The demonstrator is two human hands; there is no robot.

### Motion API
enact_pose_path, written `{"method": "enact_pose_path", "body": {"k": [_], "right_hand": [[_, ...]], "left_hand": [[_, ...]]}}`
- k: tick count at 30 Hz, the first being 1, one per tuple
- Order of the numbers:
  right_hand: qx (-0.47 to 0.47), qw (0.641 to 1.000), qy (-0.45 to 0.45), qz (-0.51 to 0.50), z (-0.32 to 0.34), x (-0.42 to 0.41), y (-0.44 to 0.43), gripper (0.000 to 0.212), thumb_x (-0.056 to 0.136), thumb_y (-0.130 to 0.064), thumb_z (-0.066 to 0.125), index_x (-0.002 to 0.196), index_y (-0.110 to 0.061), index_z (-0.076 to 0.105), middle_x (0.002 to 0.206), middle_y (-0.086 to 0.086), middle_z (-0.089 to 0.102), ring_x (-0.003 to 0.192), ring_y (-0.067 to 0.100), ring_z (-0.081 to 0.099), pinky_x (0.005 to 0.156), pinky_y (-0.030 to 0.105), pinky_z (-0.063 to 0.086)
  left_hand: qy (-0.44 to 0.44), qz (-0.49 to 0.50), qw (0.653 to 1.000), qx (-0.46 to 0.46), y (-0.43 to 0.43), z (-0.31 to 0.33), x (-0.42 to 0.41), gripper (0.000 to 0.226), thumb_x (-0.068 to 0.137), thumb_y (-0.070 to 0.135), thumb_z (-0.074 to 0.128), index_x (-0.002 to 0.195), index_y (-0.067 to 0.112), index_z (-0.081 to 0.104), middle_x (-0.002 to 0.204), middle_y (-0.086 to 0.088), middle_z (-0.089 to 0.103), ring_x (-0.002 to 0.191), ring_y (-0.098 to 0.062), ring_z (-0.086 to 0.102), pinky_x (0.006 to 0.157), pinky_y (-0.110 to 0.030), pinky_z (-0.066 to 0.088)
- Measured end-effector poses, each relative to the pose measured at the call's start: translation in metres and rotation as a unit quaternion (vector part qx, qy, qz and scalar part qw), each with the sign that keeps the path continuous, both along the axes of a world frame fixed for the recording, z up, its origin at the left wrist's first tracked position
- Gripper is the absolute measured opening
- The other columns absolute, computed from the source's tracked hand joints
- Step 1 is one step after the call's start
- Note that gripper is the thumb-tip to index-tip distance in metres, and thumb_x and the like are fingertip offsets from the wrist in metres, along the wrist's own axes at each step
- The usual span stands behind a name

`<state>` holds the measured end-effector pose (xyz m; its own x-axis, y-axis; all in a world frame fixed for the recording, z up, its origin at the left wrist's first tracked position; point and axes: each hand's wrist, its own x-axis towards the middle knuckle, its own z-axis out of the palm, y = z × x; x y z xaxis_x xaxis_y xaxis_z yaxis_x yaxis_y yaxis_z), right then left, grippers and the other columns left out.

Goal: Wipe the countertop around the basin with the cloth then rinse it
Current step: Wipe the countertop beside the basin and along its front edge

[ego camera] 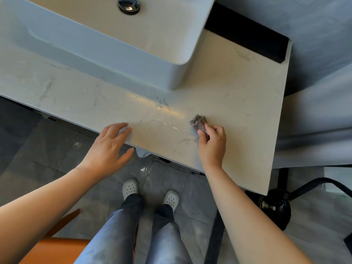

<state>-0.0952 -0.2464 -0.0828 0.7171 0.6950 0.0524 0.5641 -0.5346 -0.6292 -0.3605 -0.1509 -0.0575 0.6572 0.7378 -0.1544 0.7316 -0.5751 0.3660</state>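
A pale marble countertop (238, 96) carries a white rectangular basin (118, 54) with a chrome drain (129, 5). My right hand (212, 143) grips a small bunched grey cloth (198, 122) and holds it down on the counter, in front of the basin's right corner. My left hand (109, 145) is at the counter's front edge with straight fingers, its fingertips touching the surface. Wet streaks glint on the counter between the two hands.
A black ledge (247, 35) runs behind the counter at the right by a grey wall. Below lie grey floor tiles, my feet in white clogs (150, 193), an orange seat (57, 248) at lower left and a black hose with a bag (276, 206) at right.
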Motion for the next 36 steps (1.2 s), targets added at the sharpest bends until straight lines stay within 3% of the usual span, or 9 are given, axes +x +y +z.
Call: {"method": "enact_pose_path", "body": {"k": [4,11,18,23,27,33,36], "right_hand": [[-0.001,0.999,-0.004,0.044,-0.002,-0.030,-0.002,0.030,0.085,-0.015,0.065,0.115,-0.010,0.067,0.101,0.007,0.057,0.093,0.023,0.052,0.073,0.023,0.036],[-0.001,0.995,0.009,0.101,0.000,-0.080,-0.018,0.031,0.084,-0.017,0.066,0.115,-0.014,0.067,0.097,-0.001,0.054,0.089,0.013,0.048,0.072,0.019,0.037],[-0.001,0.971,0.165,0.173,0.016,-0.104,-0.032,0.023,0.086,-0.017,0.063,0.107,-0.013,0.069,0.094,-0.008,0.053,0.090,0.009,0.055,0.079,0.025,0.050],[0.057,0.989,0.107,0.084,0.036,-0.073,-0.008,0.020,0.083,-0.011,0.067,0.102,-0.007,0.069,0.089,-0.007,0.053,0.081,-0.001,0.051,0.072,0.006,0.038],[0.048,0.997,0.055,-0.007,0.026,-0.023,0.035,0.027,0.085,-0.011,0.066,0.111,-0.004,0.067,0.099,0.004,0.055,0.088,0.016,0.054,0.070,0.004,0.033],[0.004,0.999,0.031,-0.027,-0.002,-0.024,0.050,0.031,0.088,-0.018,0.062,0.117,-0.011,0.065,0.107,0.005,0.056,0.097,0.025,0.056,0.077,0.021,0.039],[0.010,1.000,0.020,0.013,-0.004,-0.042,0.046,0.031,0.087,-0.017,0.063,0.116,-0.010,0.066,0.105,0.006,0.057,0.096,0.024,0.055,0.076,0.022,0.039]], "left_hand": [[0.022,-0.012,1.000,0.006,0.006,-0.004,-0.008,0.068,0.084,0.049,0.038,0.131,0.003,0.051,0.136,-0.013,0.047,0.125,-0.033,0.039,0.102,-0.047,0.039],[0.014,-0.026,1.000,0.011,0.010,-0.007,-0.014,0.065,0.084,0.050,0.041,0.130,0.006,0.053,0.135,-0.010,0.049,0.125,-0.030,0.042,0.103,-0.045,0.038],[0.019,-0.059,0.998,0.010,0.015,-0.011,-0.021,0.067,0.082,0.050,0.045,0.134,0.009,0.051,0.136,-0.009,0.048,0.125,-0.029,0.043,0.104,-0.045,0.038],[0.007,-0.053,0.999,0.010,0.015,-0.013,-0.021,0.066,0.081,0.049,0.047,0.132,0.008,0.052,0.136,-0.009,0.049,0.125,-0.029,0.043,0.104,-0.046,0.039],[0.007,-0.057,0.998,0.015,0.016,-0.015,-0.022,0.067,0.080,0.049,0.048,0.132,0.007,0.052,0.136,-0.009,0.049,0.125,-0.029,0.044,0.104,-0.045,0.039],[0.003,-0.060,0.998,0.018,0.016,-0.019,-0.024,0.068,0.080,0.050,0.048,0.133,0.009,0.051,0.137,-0.007,0.048,0.126,-0.028,0.043,0.104,-0.043,0.036],[0.005,-0.068,0.998,0.015,0.019,-0.020,-0.026,0.068,0.080,0.051,0.047,0.135,0.011,0.050,0.138,-0.007,0.047,0.127,-0.027,0.041,0.104,-0.043,0.036]]}}
